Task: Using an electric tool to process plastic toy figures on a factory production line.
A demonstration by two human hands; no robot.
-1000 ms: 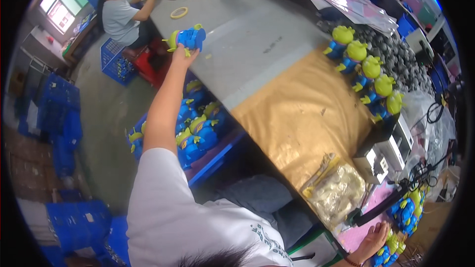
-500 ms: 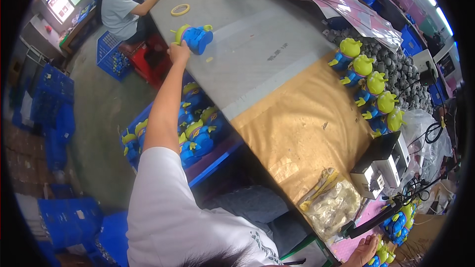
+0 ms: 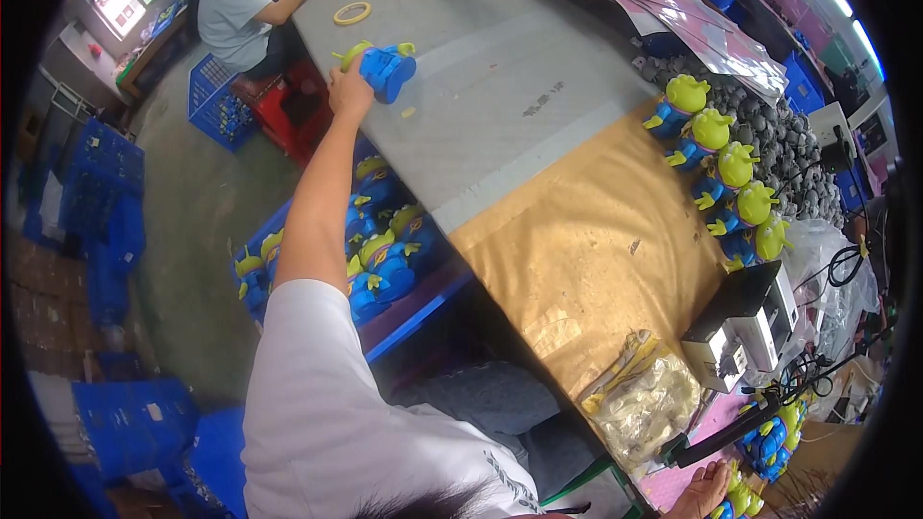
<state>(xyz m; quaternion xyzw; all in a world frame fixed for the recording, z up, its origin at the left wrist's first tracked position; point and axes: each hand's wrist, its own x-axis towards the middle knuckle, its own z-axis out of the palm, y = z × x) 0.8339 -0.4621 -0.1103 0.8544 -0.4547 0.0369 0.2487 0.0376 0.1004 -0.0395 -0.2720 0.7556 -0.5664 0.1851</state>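
Note:
My left arm reaches to the far left edge of the table, where my left hand (image 3: 350, 92) is closed round a green and blue alien toy figure (image 3: 388, 71). The figure lies tipped over, its blue body pointing right and its green head partly covered by my fingers. At the lower right, my right hand (image 3: 703, 494) is partly in view with its fingers loosely curled and apart. Nothing shows in it. Beside it are more green and blue toy figures (image 3: 740, 498), cut off by the dark rim.
Below my left arm stands a blue crate (image 3: 419, 320) of similar figures. A row of figures (image 3: 735, 165) lines the table's right side by a heap of grey parts (image 3: 781, 142). A tape roll (image 3: 352, 13) lies beyond my left hand. A co-worker (image 3: 236, 14) sits far left.
My left hand has moved slightly farther onto the toy figure, its fingers now reaching higher round it. The figure has barely shifted. My right hand stays about where it was.

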